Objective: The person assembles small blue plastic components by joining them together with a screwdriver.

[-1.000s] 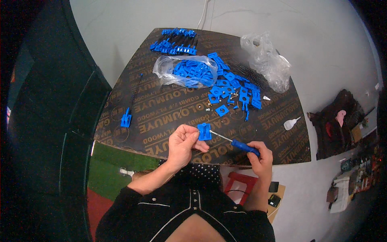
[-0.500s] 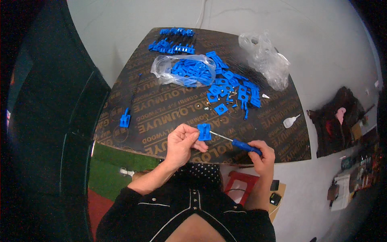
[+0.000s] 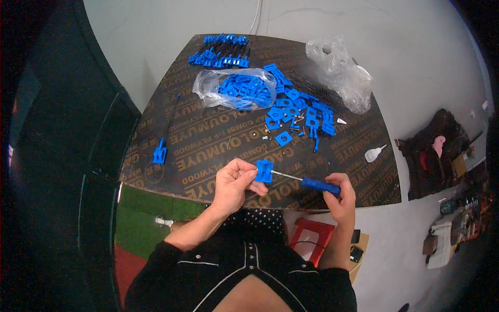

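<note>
Near the front edge of the table, my left hand (image 3: 234,183) pinches a small blue plastic part (image 3: 264,170) between thumb and fingers. My right hand (image 3: 340,196) is closed around the end of a blue-handled screwdriver (image 3: 318,185). Its metal shaft points left, and the tip meets the right side of the blue part; the exact contact is too small to make out. Just beyond lie loose square blue plates (image 3: 283,138) with round holes, among small screws and nuts (image 3: 265,138).
A clear plastic bag (image 3: 207,88) holding blue parts lies mid-table, with rows of blue and black assemblies (image 3: 221,52) behind it. A crumpled clear bag (image 3: 343,78) and a white nozzle bottle (image 3: 374,154) are on the right. One blue piece (image 3: 159,153) lies far left.
The screwdriver's handle has shifted slightly right, and the fingers of my right hand have changed position on it. My left hand keeps the blue part in nearly the same place.
</note>
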### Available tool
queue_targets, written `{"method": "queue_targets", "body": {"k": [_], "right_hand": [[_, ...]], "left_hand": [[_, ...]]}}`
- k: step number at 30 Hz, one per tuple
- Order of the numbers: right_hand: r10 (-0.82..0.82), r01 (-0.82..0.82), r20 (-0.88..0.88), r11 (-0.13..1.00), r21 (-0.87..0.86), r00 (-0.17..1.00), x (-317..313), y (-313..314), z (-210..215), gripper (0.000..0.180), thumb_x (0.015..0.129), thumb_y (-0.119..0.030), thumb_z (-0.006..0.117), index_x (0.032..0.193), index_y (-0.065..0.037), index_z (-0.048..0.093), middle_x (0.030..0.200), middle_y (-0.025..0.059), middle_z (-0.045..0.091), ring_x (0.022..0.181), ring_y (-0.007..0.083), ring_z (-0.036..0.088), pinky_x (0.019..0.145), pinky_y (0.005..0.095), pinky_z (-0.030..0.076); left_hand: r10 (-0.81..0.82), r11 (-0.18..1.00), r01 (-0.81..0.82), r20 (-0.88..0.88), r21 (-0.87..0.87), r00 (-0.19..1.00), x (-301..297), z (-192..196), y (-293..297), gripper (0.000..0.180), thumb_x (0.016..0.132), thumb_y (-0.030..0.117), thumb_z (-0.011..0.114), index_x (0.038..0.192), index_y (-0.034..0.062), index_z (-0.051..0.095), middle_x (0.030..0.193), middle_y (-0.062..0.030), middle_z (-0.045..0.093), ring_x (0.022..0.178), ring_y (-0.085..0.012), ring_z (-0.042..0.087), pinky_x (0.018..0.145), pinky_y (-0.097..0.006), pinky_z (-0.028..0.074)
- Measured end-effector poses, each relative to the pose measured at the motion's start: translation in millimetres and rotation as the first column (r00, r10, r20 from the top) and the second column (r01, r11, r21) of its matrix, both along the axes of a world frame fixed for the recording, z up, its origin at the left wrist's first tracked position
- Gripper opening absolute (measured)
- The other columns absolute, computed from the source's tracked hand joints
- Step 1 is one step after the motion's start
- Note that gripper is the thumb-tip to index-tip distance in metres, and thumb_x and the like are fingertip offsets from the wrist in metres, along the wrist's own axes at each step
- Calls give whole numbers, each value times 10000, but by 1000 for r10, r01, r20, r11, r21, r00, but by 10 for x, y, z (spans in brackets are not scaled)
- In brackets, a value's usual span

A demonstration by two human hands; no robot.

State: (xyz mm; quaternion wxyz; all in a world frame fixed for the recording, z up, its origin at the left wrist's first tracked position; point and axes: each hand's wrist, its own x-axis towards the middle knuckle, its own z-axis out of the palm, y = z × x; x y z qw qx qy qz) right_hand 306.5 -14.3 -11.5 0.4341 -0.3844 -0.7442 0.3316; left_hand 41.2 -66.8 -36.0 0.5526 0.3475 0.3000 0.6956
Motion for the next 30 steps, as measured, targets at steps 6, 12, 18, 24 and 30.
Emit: {"method": "queue_targets", "body": {"k": [6, 12, 18, 24, 30], "right_hand": [[5, -7, -32, 996, -88, 999, 72, 55, -96, 251, 741, -135, 604, 953, -7, 561, 849, 77, 572, 714, 172, 549, 653, 282, 435], [27, -25, -46, 999, 34, 999, 48, 83, -62, 191, 774, -117, 577, 922, 3, 575, 834, 80, 570, 691, 170, 526, 630, 264, 409], [-8, 6, -109, 1000, -17, 994, 20, 56, -101, 217, 773, -87, 567, 975, -6, 558, 857, 76, 565, 742, 160, 534, 682, 262, 426], [-57, 39, -168, 994, -105, 984, -15, -8, -110, 288, 758, -64, 568, 1039, -29, 515, 904, 42, 536, 799, 123, 510, 741, 256, 428], [-20, -3, -129, 984, -178, 991, 18, 1, -108, 262, 753, -62, 571, 1007, -34, 513, 882, 28, 516, 781, 105, 484, 706, 247, 416]], "left_hand": [[-13, 1000, 13, 4, -15, 1000, 0, 24, -9, 49, 895, -8, 513, 930, -36, 494, 795, -163, 628, 634, -237, 662, 548, -313, 574], [-28, 999, 28, -22, -24, 999, 8, 23, -5, 41, 893, -11, 513, 925, -35, 502, 780, -158, 630, 629, -231, 660, 542, -312, 571], [-38, 999, 37, -19, -28, 999, 8, 50, -12, 48, 891, -12, 515, 929, -38, 500, 783, -157, 631, 634, -229, 660, 551, -315, 573], [-37, 999, 36, -26, -28, 999, 10, 39, -7, 43, 889, -16, 517, 923, -35, 498, 791, -159, 632, 641, -232, 661, 556, -318, 574], [-38, 999, 38, -15, -8, 999, 1, 24, -9, 42, 893, -7, 520, 919, -31, 497, 797, -166, 631, 649, -242, 665, 559, -322, 574]]}}
